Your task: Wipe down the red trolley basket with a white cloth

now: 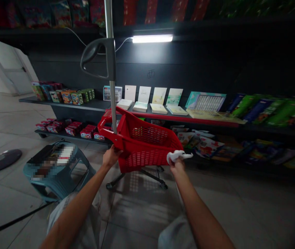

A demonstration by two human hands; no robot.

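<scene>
A red plastic shopping cart (147, 145) with perforated sides stands in front of me on dark wheeled legs. My left hand (111, 157) grips the cart's lower left edge near the handle end, its fingertips partly hidden against the red plastic. In my right hand (177, 164) is a crumpled white cloth (175, 156), pressed at the right end of the cart's side. One tip of the cloth sticks out to the right. The red handle (105, 124) rises at the cart's left end.
A metal pole (113, 97) with a grey loop handle (98, 58) stands before the cart. Behind is a dark shelf (82, 103) with boxes, notebooks and snack bags. At left are a blue-grey stool (59, 181) with items on it and a round stand base (4, 161).
</scene>
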